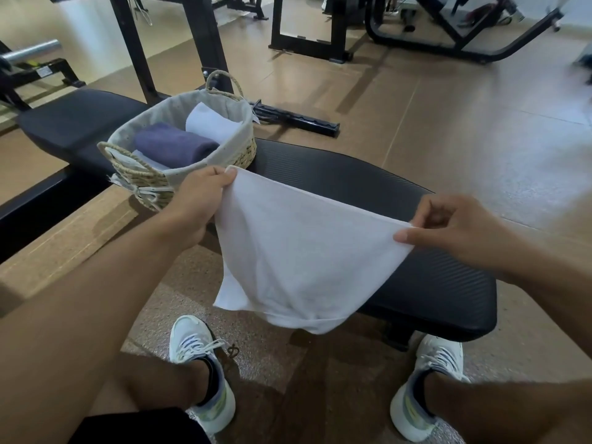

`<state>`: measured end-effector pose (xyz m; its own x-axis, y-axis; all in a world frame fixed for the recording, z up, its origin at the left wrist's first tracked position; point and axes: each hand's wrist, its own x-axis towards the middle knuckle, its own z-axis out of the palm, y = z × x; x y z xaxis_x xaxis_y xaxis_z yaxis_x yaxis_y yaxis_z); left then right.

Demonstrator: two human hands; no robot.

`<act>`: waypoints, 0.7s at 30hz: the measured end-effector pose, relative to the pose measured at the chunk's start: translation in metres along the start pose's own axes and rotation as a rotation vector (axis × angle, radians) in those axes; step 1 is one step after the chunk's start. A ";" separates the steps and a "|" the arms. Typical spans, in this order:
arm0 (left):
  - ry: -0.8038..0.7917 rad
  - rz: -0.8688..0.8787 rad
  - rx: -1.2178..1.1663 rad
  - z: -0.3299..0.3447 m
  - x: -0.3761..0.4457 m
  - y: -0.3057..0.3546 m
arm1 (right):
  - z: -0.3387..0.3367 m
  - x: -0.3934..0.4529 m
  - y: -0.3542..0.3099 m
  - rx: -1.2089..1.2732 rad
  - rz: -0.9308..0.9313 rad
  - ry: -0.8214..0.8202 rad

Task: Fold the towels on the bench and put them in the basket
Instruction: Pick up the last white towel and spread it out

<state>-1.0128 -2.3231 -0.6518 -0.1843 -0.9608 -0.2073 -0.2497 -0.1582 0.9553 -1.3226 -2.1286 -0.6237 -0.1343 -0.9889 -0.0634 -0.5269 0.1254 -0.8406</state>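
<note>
Hands, left (195,200) and right (448,229), pinch white towel (298,261) corners above bench (432,283).

A single wide-angle view from the person's head looks forward and steeply down over a black padded bench (416,277). Near the bench's close edge the view sits tight; beyond the bench, gym floor and machine frames recede, bending at the edges.

Plain white cloth towel (301,251); folded navy towel (173,144) in beige woven grey-lined basket (237,152); black ribbed padded bench (432,277); brown floor (464,123).
</note>
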 end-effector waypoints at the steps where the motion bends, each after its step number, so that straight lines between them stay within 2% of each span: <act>1: -0.011 0.005 -0.012 0.002 -0.001 0.001 | 0.000 0.001 0.001 0.010 0.012 0.012; 3: -0.070 0.023 -0.050 0.001 -0.004 0.006 | -0.003 0.002 0.000 0.038 0.074 0.034; 5: -0.250 0.047 -0.054 -0.008 -0.010 0.013 | -0.009 0.001 -0.002 -0.054 0.136 -0.027; 7: -0.582 -0.012 -0.015 -0.024 -0.016 0.017 | -0.018 -0.002 -0.004 -0.209 0.160 -0.243; 9: -0.932 -0.145 0.176 -0.033 -0.025 0.016 | -0.021 -0.012 -0.011 -0.254 0.133 -0.593; 10: -1.037 -0.188 0.303 -0.033 -0.030 0.013 | -0.021 -0.015 -0.013 -0.222 0.120 -0.715; 11: -1.061 -0.196 0.397 -0.029 -0.035 0.009 | -0.021 -0.018 -0.015 -0.165 0.117 -0.766; 12: -0.985 -0.169 0.431 -0.024 -0.036 0.004 | -0.020 -0.018 -0.015 -0.108 0.113 -0.727; 13: -0.823 -0.113 0.428 -0.019 -0.033 0.000 | -0.019 -0.015 -0.011 -0.086 0.087 -0.613; 15: -0.453 0.004 0.362 -0.011 -0.024 -0.007 | -0.019 -0.004 0.003 -0.187 0.073 -0.276; 16: -0.337 0.034 0.328 -0.008 -0.019 -0.008 | -0.019 0.001 0.010 -0.247 0.090 -0.138; 18: -0.239 0.064 0.306 -0.004 -0.016 -0.009 | -0.013 0.007 0.019 -0.249 0.099 0.044; 21: -0.127 0.164 0.355 0.001 -0.014 -0.006 | -0.009 0.011 0.012 -0.179 0.059 0.174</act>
<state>-1.0092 -2.3081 -0.6549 -0.3594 -0.9273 -0.1043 -0.5160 0.1044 0.8502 -1.3382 -2.1374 -0.6298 -0.3036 -0.9528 -0.0031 -0.6520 0.2101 -0.7286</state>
